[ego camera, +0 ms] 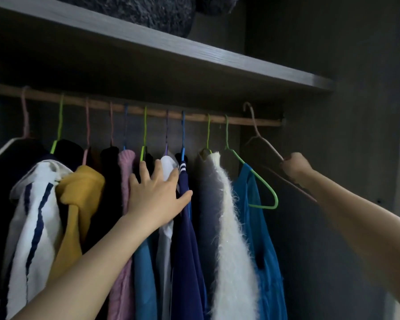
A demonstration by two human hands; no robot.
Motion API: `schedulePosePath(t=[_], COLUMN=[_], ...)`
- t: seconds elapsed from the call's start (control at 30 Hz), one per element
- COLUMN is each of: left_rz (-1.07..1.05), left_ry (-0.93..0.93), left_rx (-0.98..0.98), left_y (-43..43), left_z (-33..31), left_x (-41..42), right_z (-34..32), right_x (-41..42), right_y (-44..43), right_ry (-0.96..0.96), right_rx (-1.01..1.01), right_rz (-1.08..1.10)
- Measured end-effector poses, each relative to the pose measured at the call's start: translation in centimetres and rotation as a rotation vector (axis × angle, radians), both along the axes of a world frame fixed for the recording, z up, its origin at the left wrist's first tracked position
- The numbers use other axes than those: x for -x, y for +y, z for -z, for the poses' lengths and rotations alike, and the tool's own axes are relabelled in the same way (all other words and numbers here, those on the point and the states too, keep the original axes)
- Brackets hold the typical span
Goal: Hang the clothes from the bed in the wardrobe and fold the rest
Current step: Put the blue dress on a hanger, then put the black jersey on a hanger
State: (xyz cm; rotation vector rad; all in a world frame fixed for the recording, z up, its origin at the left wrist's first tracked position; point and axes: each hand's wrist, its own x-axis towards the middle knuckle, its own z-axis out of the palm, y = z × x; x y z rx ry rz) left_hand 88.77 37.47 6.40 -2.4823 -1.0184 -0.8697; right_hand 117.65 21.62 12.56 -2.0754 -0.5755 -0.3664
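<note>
Several garments hang on coloured hangers from a wooden rail [194, 117] inside a dark wardrobe. My left hand [156, 195] presses flat with spread fingers against the hanging clothes, over a white shirt [168, 162] and a navy garment [187, 250]. My right hand [295, 167] grips the shoulder of a bare pink hanger [259, 137], whose hook stands just in front of the rail's right end. Beside it, a blue dress [256, 215] hangs on a green hanger [261, 181], next to a fluffy white and grey garment [226, 227].
A grey shelf [194, 54] runs above the rail with a dark fluffy item [148, 12] on it. The wardrobe's side wall [356, 112] rises at the right. To the left hang a yellow hoodie [79, 192] and a white striped top [32, 215].
</note>
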Motion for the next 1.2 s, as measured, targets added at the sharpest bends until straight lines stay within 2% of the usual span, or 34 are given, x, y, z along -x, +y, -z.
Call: schedulePosePath(t=[0.07, 0.13, 0.2, 0.33, 0.5, 0.63, 0.83, 1.07, 1.2], left_rz=[0.110, 0.328, 0.515, 0.772, 0.936, 1.102, 1.252, 1.374, 1.536], left_ry=[-0.152, -0.379, -0.444, -0.303, -0.328, -0.272, 0.052, -0.082, -0.124], left_rx=[-0.092, -0.258, -0.372, -0.300, -0.295, -0.315, -0.352, -0.383, -0.234], left_y=[-1.3, -3.0, -5.4, -10.5, -16.1, -21.4, -29.2, -43.6, -53.6], left_z=[0.3, 1.5, 3.1, 6.1, 9.5, 13.4, 18.8, 22.6, 24.5], left_x=[0.1, -0.4, -1.8, -6.3, -10.8, -14.4, -19.2, -24.3, -26.3], right_z=[1.0, 2.9, 4.9, 7.6, 10.3, 15.2, 22.2, 26.4, 29.2], right_x=[1.1, 2.2, 3.4, 5.7, 9.0, 12.4, 15.9, 19.7, 21.7], right_y=[-2.1, -4.4, -7.2, -14.4, -24.3, -34.3, -48.5, -64.7, -72.5], right_ry=[-0.031, -0.078, -0.112, -0.095, -0.087, 0.020, 0.245, 0.428, 0.501], right_rx=[0.007, 0.016, 0.007, -0.062, -0.094, -0.085, -0.236, -0.266, -0.276], right_rz=[-0.011, -0.015, 0.010, 0.025, -0.054, 0.011, 0.207, 0.352, 0.461])
